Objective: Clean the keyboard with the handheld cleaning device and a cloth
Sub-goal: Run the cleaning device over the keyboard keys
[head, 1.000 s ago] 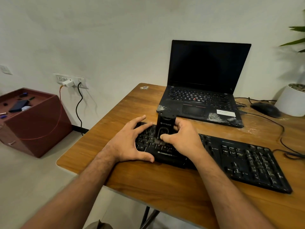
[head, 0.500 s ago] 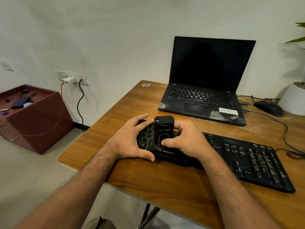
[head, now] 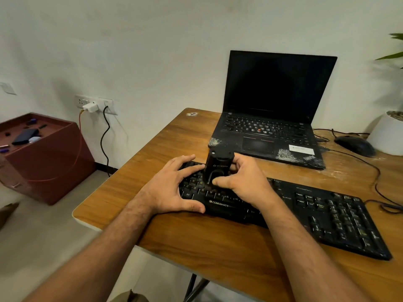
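Note:
A black keyboard [head: 316, 216] lies along the front of the wooden table [head: 218, 247]. A black handheld cleaning device [head: 218, 165] stands upright on the keys near the keyboard's left end. My right hand [head: 244, 184] grips the device from the right, thumb across its lower front. My left hand [head: 172, 188] lies spread over the keyboard's left end, fingers straight and pressing on the keys, thumb against the front edge. No cloth is visible.
An open black laptop [head: 270, 118] with dust on its palm rest stands behind the keyboard. A black mouse [head: 354, 144] and cables lie at the right, next to a white plant pot [head: 388, 136]. A maroon box [head: 43, 158] sits on the floor at left.
The device has stayed near the keyboard's left end, shifting slightly over the keys. My view has shifted a little. Both hands keep their hold.

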`<state>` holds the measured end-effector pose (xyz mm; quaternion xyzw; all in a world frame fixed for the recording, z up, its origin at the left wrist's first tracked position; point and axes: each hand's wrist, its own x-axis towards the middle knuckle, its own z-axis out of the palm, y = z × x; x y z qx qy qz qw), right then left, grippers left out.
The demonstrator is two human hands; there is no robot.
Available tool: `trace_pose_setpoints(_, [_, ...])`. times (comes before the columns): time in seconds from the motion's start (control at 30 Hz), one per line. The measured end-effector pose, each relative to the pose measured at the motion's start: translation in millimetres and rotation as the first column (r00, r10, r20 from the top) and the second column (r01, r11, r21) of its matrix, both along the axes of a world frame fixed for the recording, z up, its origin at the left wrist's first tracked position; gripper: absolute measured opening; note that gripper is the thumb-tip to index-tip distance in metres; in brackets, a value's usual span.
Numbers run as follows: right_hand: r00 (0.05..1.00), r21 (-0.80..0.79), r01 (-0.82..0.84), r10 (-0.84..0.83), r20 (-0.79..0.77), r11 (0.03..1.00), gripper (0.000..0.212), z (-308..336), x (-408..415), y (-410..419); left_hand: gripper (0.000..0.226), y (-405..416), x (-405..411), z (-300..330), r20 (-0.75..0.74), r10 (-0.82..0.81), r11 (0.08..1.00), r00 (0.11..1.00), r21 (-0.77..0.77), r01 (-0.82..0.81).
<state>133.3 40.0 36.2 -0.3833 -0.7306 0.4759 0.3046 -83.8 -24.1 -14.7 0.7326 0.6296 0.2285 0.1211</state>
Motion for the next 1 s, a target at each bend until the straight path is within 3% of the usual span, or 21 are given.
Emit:
trace_pose_setpoints(0.17, [0.989, 0.149, 0.125, -0.135, 0.056, 0.981, 0.046, 1.2, -11.6, 3.6, 0.112, -0.2, -0.3, -0.3, -0.011, 0.010, 1.000, 1.000, 0.006, -0.010])
trace_pose_setpoints(0.3, [0.997, 0.095, 0.017, -0.024, 0.071, 0.995, 0.048, -1.2, -13.7, 4.1, 0.118, -0.1, 0.2, 0.4, -0.008, 0.018, 1.000, 1.000, -0.008, -0.018])
trace_pose_setpoints(0.43, [0.974, 0.193, 0.191, -0.211, 0.089, 0.962, 0.043, -2.6, -14.2, 14.8, 0.114, -1.6, 0.7, 1.5, -0.006, 0.024, 0.999, 1.000, -0.021, -0.024])
trace_pose_setpoints(0.57, [0.996, 0.048, 0.059, -0.062, 0.066, 0.997, 0.046, -2.8, -8.6, 16.5, 0.108, -2.1, 1.3, 1.8, -0.002, 0.016, 1.000, 1.000, -0.017, -0.016])
trace_pose_setpoints(0.73, [0.970, 0.220, 0.195, -0.220, 0.100, 0.956, 0.042, -1.8, -8.9, 18.4, 0.112, -2.2, 1.7, 3.3, -0.007, 0.027, 0.999, 1.000, -0.030, -0.027])
trace_pose_setpoints(0.87, [0.994, 0.106, 0.068, -0.077, 0.078, 0.992, 0.043, -2.0, -8.5, 12.5, 0.110, -2.3, 1.5, 3.3, 0.006, 0.020, 1.000, 1.000, -0.023, -0.019])
trace_pose_setpoints(1.0, [0.970, 0.209, 0.210, -0.230, 0.081, 0.955, 0.045, -1.0, -6.7, 17.8, 0.113, -2.6, 1.3, 3.2, -0.002, 0.023, 0.999, 1.000, -0.023, -0.023])
